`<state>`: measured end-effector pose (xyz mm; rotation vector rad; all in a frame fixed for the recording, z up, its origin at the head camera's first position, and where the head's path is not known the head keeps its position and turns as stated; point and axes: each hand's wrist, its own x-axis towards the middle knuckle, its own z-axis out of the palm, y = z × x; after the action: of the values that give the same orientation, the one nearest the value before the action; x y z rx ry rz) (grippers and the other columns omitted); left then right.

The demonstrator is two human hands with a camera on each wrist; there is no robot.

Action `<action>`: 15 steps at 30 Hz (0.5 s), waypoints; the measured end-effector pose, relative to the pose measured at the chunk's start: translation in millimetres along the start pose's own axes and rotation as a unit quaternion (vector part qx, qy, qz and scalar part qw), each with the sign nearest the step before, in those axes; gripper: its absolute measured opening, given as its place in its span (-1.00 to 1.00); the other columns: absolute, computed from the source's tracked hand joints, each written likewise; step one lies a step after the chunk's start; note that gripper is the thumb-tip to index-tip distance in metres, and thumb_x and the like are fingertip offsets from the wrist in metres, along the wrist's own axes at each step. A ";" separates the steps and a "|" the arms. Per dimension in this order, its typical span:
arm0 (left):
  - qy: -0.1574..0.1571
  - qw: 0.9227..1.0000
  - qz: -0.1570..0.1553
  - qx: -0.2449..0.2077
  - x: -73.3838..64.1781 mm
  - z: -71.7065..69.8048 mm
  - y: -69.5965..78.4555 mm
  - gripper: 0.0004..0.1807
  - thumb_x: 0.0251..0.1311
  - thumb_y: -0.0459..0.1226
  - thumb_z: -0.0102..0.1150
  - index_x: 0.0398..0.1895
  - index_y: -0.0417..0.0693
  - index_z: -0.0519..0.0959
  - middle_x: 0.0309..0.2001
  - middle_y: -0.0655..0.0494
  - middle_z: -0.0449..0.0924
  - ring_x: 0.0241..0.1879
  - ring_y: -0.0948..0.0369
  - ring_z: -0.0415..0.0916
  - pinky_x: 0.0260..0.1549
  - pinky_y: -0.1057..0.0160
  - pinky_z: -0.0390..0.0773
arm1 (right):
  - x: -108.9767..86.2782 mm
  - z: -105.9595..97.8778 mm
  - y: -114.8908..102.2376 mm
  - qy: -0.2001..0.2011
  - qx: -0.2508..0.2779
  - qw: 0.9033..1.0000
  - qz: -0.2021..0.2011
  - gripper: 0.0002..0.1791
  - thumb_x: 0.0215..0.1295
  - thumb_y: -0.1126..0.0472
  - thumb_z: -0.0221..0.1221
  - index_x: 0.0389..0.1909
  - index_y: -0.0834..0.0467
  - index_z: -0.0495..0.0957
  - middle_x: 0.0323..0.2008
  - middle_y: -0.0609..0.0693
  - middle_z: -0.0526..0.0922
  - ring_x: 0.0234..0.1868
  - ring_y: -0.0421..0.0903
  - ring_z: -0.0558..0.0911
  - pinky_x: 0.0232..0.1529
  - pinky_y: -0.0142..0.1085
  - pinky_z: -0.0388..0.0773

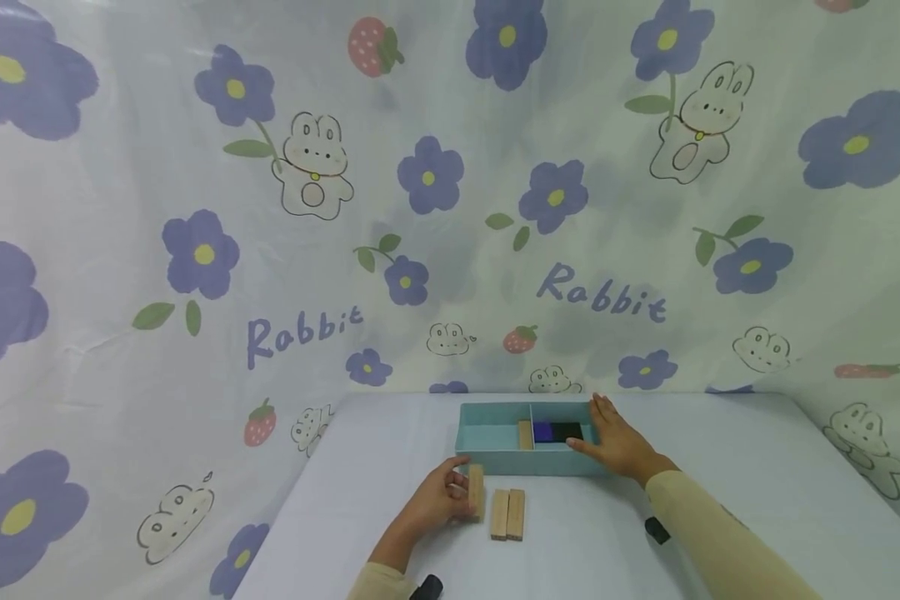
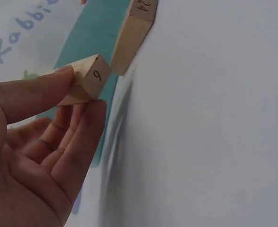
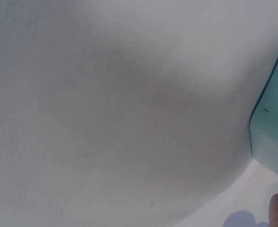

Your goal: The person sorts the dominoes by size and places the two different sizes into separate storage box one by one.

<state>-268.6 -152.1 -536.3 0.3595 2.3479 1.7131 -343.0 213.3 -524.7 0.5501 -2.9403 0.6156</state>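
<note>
White sheet backdrop (image 1: 450, 233), printed with purple flowers and rabbits, behind everything. White-covered table (image 1: 727, 450) below. Pale teal rectangular box (image 1: 495, 463), likely plastic, one divider, sits toward the table's far edge, long side parallel to it.

Step in hand, my read: positioning one block just in front of the box while the box is steadied. Next move seems to call for a sure pinch and, if lifting, clearance over the box's front wall.

Hands apart from each other. Right hand (image 1: 621, 446), beige sleeve (image 1: 720, 533), reaches in from the table's right side; fingers fairly straight at the box's right end, thumb stretched toward the front rim. Can't tell how firmly it presses. Left hand (image 1: 433, 504) comes from the near side, thumb and fingers pinching a pale rectangular wooden block (image 1: 476, 493), end marked 6 or 9. Can't tell if that block touches the table.

Two matching wooden blocks (image 1: 516, 514) lie side by side on the table, just right of the held one. Another upright-edged wooden piece (image 1: 525, 434) is in the left compartment against the divider; purple piece (image 1: 543, 432) and black piece (image 1: 567, 432) in the right, material unclear.
</note>
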 end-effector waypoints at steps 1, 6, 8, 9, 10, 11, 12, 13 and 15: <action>0.003 1.000 0.000 -0.007 0.7 -0.7 1.0 -0.12 -0.06 -0.61 0.37 0.40 -0.22 0.24 -0.19 -0.03 0.50 -0.31 0.14 0.58 -0.38 0.20 0.65 | -0.1 0.2 -0.1 0.001 -0.001 1.000 0.000 0.17 0.28 -0.43 -0.01 0.46 0.46 -0.14 0.49 0.33 -0.16 0.48 0.28 -0.16 0.39 0.16 -0.07; 0.013 1.000 0.002 -0.020 2.6 -4.7 9.2 -0.22 -0.01 -0.53 0.39 0.34 -0.23 0.31 -0.15 -0.04 0.52 -0.24 0.13 0.59 -0.31 0.20 0.64 | 0.8 1.6 -0.4 0.002 -0.002 1.000 -0.001 0.14 0.30 -0.39 0.01 0.46 0.46 -0.12 0.49 0.33 -0.16 0.48 0.29 -0.16 0.38 0.17 -0.07; 0.011 1.000 0.004 -0.015 2.4 -5.8 12.4 -0.25 0.01 -0.52 0.39 0.33 -0.26 0.32 -0.14 -0.05 0.53 -0.21 0.12 0.59 -0.28 0.20 0.64 | 0.9 2.7 -0.2 0.003 -0.003 1.000 -0.001 0.15 0.29 -0.41 0.01 0.46 0.46 -0.13 0.49 0.33 -0.16 0.48 0.28 -0.16 0.38 0.17 -0.07; 0.010 1.000 0.005 -0.010 2.5 -6.5 13.9 -0.26 0.02 -0.51 0.38 0.32 -0.28 0.32 -0.14 -0.05 0.53 -0.21 0.11 0.59 -0.28 0.20 0.64 | 1.1 3.2 -0.1 0.002 -0.004 1.000 0.000 0.16 0.29 -0.41 0.00 0.46 0.45 -0.13 0.50 0.33 -0.16 0.48 0.28 -0.16 0.38 0.17 -0.07; 0.010 1.000 0.007 -0.005 2.6 -7.3 15.4 -0.27 0.02 -0.51 0.38 0.32 -0.30 0.33 -0.13 -0.05 0.53 -0.20 0.11 0.59 -0.27 0.20 0.64 | 1.3 3.4 0.1 0.003 -0.002 1.000 -0.002 0.16 0.29 -0.41 0.00 0.46 0.46 -0.12 0.49 0.33 -0.16 0.48 0.29 -0.16 0.38 0.18 -0.07; 0.011 1.000 0.006 -0.002 3.0 -8.2 17.1 -0.28 0.03 -0.51 0.38 0.31 -0.31 0.33 -0.13 -0.05 0.53 -0.19 0.11 0.59 -0.27 0.20 0.64 | 1.3 3.5 0.4 0.002 -0.002 1.000 -0.004 0.16 0.29 -0.42 0.00 0.46 0.46 -0.13 0.49 0.34 -0.16 0.48 0.29 -0.16 0.37 0.19 -0.06; 0.012 1.000 0.007 0.001 3.6 -9.3 18.6 -0.29 0.04 -0.50 0.37 0.31 -0.33 0.34 -0.12 -0.04 0.54 -0.18 0.11 0.58 -0.26 0.21 0.64 | 1.3 3.4 0.6 0.001 -0.001 1.000 -0.004 0.16 0.28 -0.43 -0.01 0.46 0.46 -0.13 0.49 0.34 -0.16 0.48 0.29 -0.16 0.37 0.19 -0.06; 0.014 1.000 0.007 0.002 4.3 -10.5 20.0 -0.29 0.04 -0.50 0.37 0.31 -0.33 0.34 -0.12 -0.04 0.54 -0.18 0.12 0.58 -0.26 0.21 0.64 | 1.3 3.2 0.7 0.000 -0.002 1.000 -0.004 0.17 0.28 -0.44 -0.02 0.46 0.45 -0.13 0.49 0.33 -0.16 0.48 0.29 -0.16 0.38 0.18 -0.06; 0.018 1.000 0.007 -0.004 6.7 -12.8 23.0 -0.31 0.05 -0.51 0.37 0.30 -0.35 0.35 -0.11 -0.05 0.53 -0.17 0.12 0.58 -0.25 0.21 0.65 | 0.5 2.4 1.5 -0.002 -0.002 1.000 -0.005 0.18 0.27 -0.45 -0.04 0.46 0.46 -0.13 0.49 0.34 -0.17 0.48 0.30 -0.16 0.37 0.19 -0.06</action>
<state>-277.4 -154.8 -510.7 0.3475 2.3682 1.7509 -344.0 213.4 -527.4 0.5675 -2.9397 0.6082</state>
